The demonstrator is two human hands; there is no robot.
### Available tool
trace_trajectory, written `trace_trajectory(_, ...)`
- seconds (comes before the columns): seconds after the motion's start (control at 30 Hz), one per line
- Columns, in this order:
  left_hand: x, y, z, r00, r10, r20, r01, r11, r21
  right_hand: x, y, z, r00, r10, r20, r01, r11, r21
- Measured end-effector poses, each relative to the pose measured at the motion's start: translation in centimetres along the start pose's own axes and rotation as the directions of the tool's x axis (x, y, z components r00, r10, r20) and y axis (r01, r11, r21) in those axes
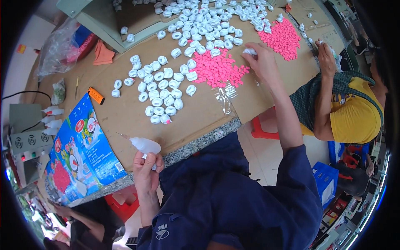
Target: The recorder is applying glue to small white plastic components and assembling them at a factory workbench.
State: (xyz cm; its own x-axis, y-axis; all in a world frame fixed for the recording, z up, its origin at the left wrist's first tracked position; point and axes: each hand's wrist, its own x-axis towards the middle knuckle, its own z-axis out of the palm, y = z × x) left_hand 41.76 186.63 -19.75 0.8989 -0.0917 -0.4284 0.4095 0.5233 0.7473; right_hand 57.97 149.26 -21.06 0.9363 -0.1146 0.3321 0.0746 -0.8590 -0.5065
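Note:
My left hand is wrapped round a white squeeze bottle with a thin needle tip, held tilted at the table's front edge. A bit of white shows between the fingers under the bottle, too hidden to name. My right hand reaches over the table, its fingers closed on a small white rounded piece. Just left of it spreads a heap of small pink pieces. Many white rounded pieces with dark oval openings stand in a loose group left of that heap, and more lie piled behind it.
A second pink heap lies to the right, by a co-worker in a yellow shirt. At left are a blue printed bag, an orange cutter, an orange cloth and several more needle bottles. A grey-green metal frame stands behind.

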Motion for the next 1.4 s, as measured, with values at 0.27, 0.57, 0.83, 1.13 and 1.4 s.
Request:
trace_trajectory(0.27, -0.1, 0.9, 0.5, 0.997, 0.0, -0.071, -0.003, 0.999, -0.044, 8.6, -7.3, 3.1, 0.969, -0.209, 0.135, 0.191, 0.972, 0.135)
trace_trajectory(0.57, -0.3, 0.8, -0.6, 1.0, 0.013, -0.016, -0.013, 1.0, -0.021, 10.7, -10.5, 5.7, 0.926, -0.363, -0.103, 0.371, 0.926, 0.073)
trace_trajectory(0.83, 0.5, 0.4, -0.5, 1.0, -0.021, -0.001, 0.021, 0.999, -0.026, 3.5, -7.1, 1.5, 0.958, 0.042, 0.285, -0.028, 0.998, -0.053)
trace_trajectory(1.13, -0.1, 0.6, -0.5, 0.999, -0.006, 0.039, 0.007, 1.0, -0.01, 4.5, -9.3, 4.9, 0.87, -0.316, 0.379, 0.284, 0.949, 0.137)
trace_trajectory(1.4, -0.3, 0.8, 0.2, 0.998, -0.019, -0.052, 0.016, 0.998, -0.062, 0.7, -12.5, 3.8, 0.863, -0.112, 0.492, 0.135, 0.991, -0.013)
